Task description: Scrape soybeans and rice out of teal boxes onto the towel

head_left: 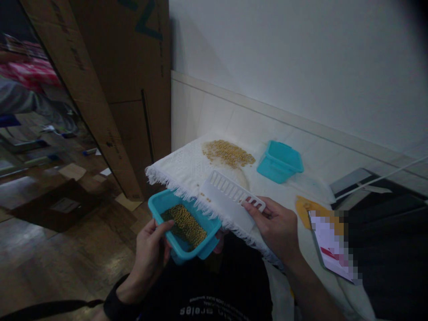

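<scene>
My left hand (150,252) grips the near left side of a teal plastic container (183,256), its thumb over the rim. Yellowish beans (190,226) and darker greenish ones lie inside it. The container is held at the fringed edge of a white cloth (174,167). In my right hand (279,227) is a white slotted plastic scraper-like piece (222,203), its flat face slanting down onto the cloth edge. A few loose beans (204,196) lie beside that piece. Farther back, a pile of yellow beans (230,153) is spread on the cloth.
A second teal container (279,162) stands at the back right near the white wall (284,58). On the right lie a phone-like device (329,247) and an orange-yellow item (302,209). A tall cardboard box (130,120) stands left of the table. Papers are scattered on the floor.
</scene>
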Demonstrator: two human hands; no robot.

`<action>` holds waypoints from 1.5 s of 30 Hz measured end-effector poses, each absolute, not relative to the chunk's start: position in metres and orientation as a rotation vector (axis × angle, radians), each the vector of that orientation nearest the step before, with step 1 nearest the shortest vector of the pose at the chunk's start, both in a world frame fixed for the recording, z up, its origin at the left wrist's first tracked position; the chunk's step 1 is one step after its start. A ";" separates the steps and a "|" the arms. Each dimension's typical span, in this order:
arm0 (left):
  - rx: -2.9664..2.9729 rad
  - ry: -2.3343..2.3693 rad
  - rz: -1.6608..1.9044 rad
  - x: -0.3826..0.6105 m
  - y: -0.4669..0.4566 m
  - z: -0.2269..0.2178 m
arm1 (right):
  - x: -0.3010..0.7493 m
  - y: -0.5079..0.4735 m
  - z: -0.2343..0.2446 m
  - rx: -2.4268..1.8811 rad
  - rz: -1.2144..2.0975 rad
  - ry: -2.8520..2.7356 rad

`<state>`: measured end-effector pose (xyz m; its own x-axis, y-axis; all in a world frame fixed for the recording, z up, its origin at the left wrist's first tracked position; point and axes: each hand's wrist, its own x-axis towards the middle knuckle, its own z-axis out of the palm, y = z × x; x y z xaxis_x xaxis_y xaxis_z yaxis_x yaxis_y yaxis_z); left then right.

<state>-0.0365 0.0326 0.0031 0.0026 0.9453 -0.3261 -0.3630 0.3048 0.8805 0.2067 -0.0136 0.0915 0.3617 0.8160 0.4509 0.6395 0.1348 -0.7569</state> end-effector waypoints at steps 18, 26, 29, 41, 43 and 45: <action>0.689 1.111 1.162 -0.038 0.033 -0.001 | 0.202 -0.004 0.087 -1.572 0.124 -1.335; 0.674 1.110 1.169 -0.038 0.034 0.002 | 0.200 0.008 0.085 -1.571 0.181 -1.467; 0.676 1.115 1.168 -0.037 0.034 0.005 | 0.200 0.001 0.089 -1.556 0.239 -1.443; 0.693 1.096 1.166 -0.038 0.034 0.001 | 0.225 0.051 0.094 -1.392 0.256 -1.066; 0.689 1.105 1.169 -0.038 0.034 0.001 | 0.226 0.062 0.092 -1.375 0.302 -1.021; 0.687 1.114 1.168 -0.038 0.035 0.001 | 0.220 0.068 0.086 -1.370 0.371 -0.982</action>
<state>-0.0383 0.0347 0.0010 -0.0013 0.9487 -0.3161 -0.3609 0.2944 0.8849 0.2204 0.0684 0.0860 0.5726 0.7340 0.3651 0.3092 0.2191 -0.9254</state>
